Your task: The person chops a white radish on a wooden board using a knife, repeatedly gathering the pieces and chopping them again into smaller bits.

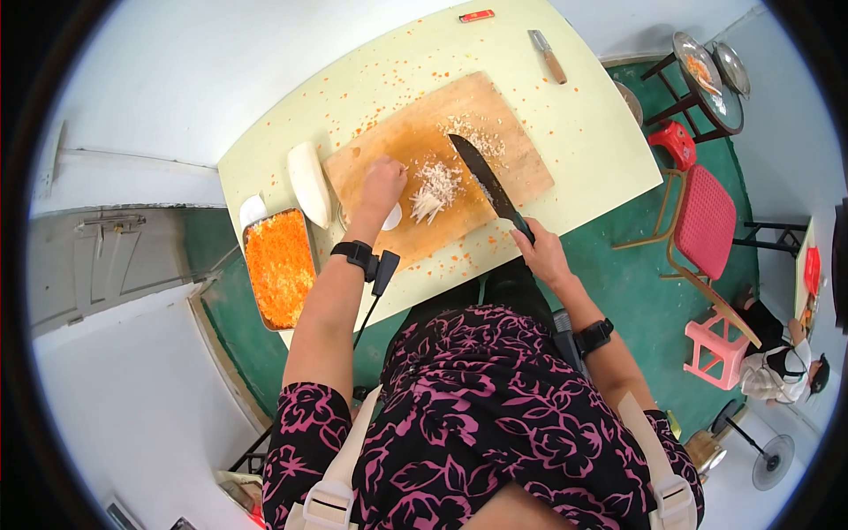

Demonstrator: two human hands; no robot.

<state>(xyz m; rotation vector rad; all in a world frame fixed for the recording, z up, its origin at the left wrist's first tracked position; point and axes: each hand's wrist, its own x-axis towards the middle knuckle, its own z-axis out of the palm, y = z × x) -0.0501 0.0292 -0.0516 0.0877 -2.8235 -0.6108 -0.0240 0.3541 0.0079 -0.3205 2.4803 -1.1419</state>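
Observation:
My right hand (543, 252) grips the dark handle of a kitchen knife (488, 179), its black blade over the wooden cutting board (481, 88). Left of the blade lies a pile of white radish strips (433, 192); finer white bits (481, 137) are scattered beyond it. My left hand (383, 185) rests on the board beside the pile with its fingers curled closed; whether anything is in them is hidden. A white round slice (391, 217) shows by my left wrist. Further left, a whole peeled white radish (308, 185) lies on the table.
A metal tray (311, 238) of shredded carrot (279, 268) stands at the table's (609, 146) left corner. A wooden-handled peeler or small knife (548, 57) and a red object (476, 16) lie at the far side. A chair (705, 216), pink stool (715, 349) and another person (782, 367) are on the right.

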